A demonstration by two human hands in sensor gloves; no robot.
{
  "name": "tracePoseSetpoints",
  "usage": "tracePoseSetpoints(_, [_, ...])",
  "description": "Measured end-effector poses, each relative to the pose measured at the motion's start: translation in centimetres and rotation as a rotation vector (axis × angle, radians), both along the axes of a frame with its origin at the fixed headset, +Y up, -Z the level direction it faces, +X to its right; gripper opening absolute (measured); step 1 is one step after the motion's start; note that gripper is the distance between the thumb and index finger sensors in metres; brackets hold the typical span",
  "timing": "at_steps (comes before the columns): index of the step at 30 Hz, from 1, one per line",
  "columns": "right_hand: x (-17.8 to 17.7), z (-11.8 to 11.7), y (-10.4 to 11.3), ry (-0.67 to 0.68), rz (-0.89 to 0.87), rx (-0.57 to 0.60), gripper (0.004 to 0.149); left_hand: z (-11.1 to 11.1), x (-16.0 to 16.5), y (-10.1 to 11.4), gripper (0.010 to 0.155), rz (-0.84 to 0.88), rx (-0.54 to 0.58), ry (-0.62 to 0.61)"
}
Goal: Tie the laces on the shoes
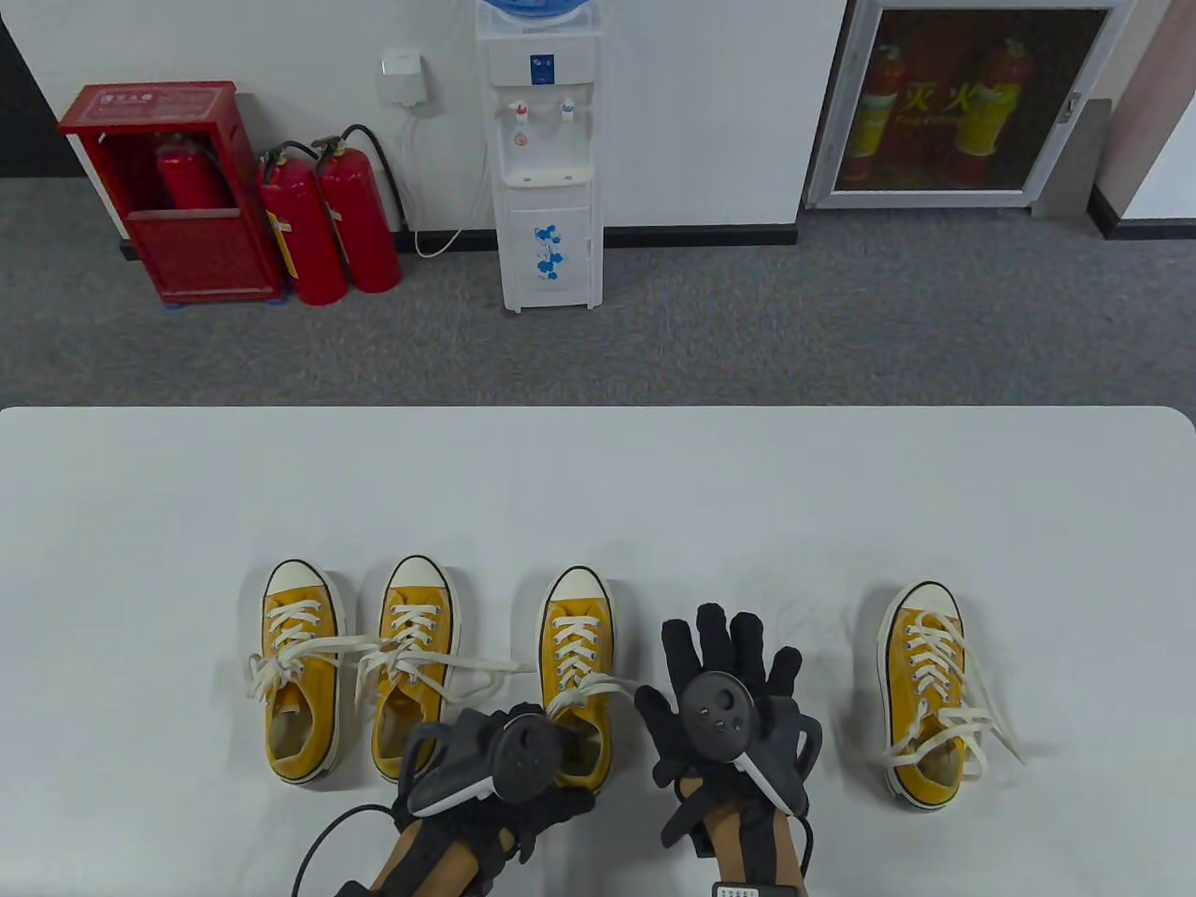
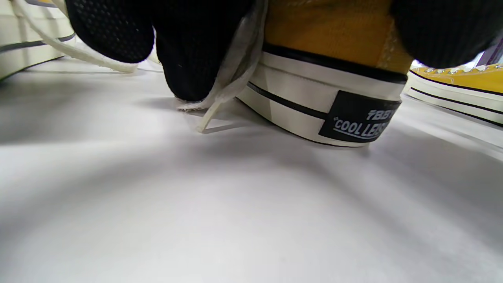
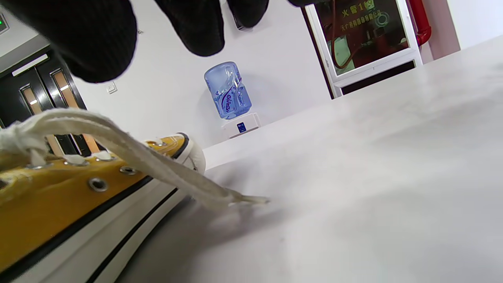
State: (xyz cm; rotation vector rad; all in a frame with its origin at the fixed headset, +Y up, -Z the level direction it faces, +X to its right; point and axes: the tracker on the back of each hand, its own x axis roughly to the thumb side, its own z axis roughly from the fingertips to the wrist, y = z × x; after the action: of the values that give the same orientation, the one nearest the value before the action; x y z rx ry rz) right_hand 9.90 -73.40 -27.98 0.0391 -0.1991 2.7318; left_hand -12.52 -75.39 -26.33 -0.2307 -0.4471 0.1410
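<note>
Gripping the third shoe (image 1: 577,673) at its heel end, your left hand (image 1: 505,757) sits near the tabletop's near edge; the left wrist view shows dark fingers (image 2: 188,59) curled against the heel, with a lace end (image 2: 232,82) pressed beside them. Whether you pinch that lace or only trap it, I cannot tell. Your right hand (image 1: 724,696) lies just right of the same shoe, fingers spread and straight, holding nothing.

The other lace (image 1: 598,690) runs from the shoe's eyelets toward your right thumb, and its tip rests on the tabletop (image 1: 598,486). Judging from this, the step is gathering both ends of the third shoe. Take that free end with your right fingers close to the eyelets, not at the tip, so you get even tension. Keep the heel steady with your left palm while you cross the ends.

Farther left, two shoes (image 1: 304,668) (image 1: 411,663) stand side by side, their laces loosely strewn and overlapping. Near the right edge, the fourth shoe (image 1: 925,691) stands well apart, laces loose.
</note>
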Motion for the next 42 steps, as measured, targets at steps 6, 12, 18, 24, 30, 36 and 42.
tracePoseSetpoints(6, [0.0,-0.1,0.0,0.003,-0.007,-0.004,0.077,-0.2,-0.5,0.2,0.058,0.076,-0.004,0.009])
tracePoseSetpoints(12, [0.1,0.0,0.0,-0.005,-0.014,0.002,0.077,-0.3,-1.2,1.0,0.054,0.144,0.022,0.040])
tracePoseSetpoints(18, [0.2,0.0,0.0,-0.010,-0.017,-0.001,0.076,-0.6,-2.6,2.1,0.052,0.196,0.080,0.086])
tracePoseSetpoints(24, [0.3,0.0,0.0,-0.012,-0.023,-0.002,0.076,-1.0,-4.5,3.1,0.052,0.196,0.118,0.140])
tracePoseSetpoints(30, [0.4,0.0,0.0,-0.015,-0.021,-0.006,0.076,-1.2,-5.5,3.5,0.052,0.178,0.122,0.174])
tracePoseSetpoints(36, [0.4,0.0,0.0,-0.015,-0.019,-0.008,0.076,-1.3,-5.8,3.4,0.052,0.154,0.104,0.177])
tracePoseSetpoints(42, [0.3,0.0,0.0,-0.014,-0.012,-0.018,0.076,-1.0,-4.8,2.9,0.055,0.001,0.047,0.144])
